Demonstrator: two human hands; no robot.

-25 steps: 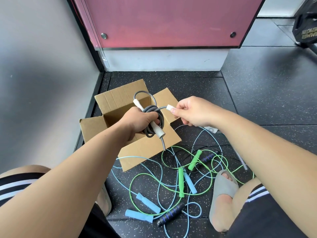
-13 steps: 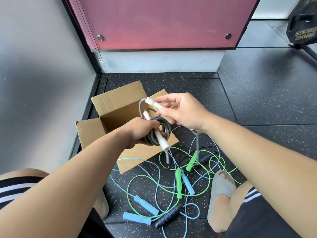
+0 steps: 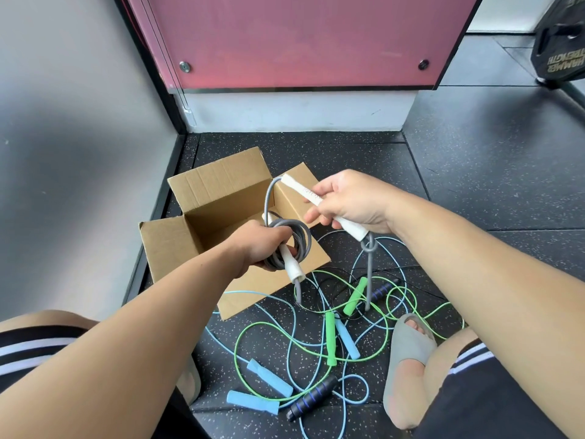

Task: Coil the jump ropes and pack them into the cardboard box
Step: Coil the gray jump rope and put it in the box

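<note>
My left hand (image 3: 258, 243) grips a coil of grey jump rope (image 3: 300, 239) together with one white handle (image 3: 292, 264), held over the open cardboard box (image 3: 218, 198). My right hand (image 3: 351, 201) holds the rope's second white handle (image 3: 304, 193) slanted, its upper end toward the box. A grey tail with a knot (image 3: 368, 248) hangs from that handle's lower end down to the floor. Green (image 3: 330, 337), light blue (image 3: 269, 377) and black (image 3: 311, 396) jump ropes lie tangled on the dark floor below my hands.
The box sits in a corner between a grey wall (image 3: 79, 153) on the left and a pink panel (image 3: 300, 39) behind. A foot in a grey sandal (image 3: 408, 346) rests beside the tangle at the right. A black weight plate (image 3: 560, 45) stands far right.
My right hand has brought the second white handle in from the right toward the coil and turned it slantwise. The grey tail now hangs from it. The left hand keeps holding the coil.
</note>
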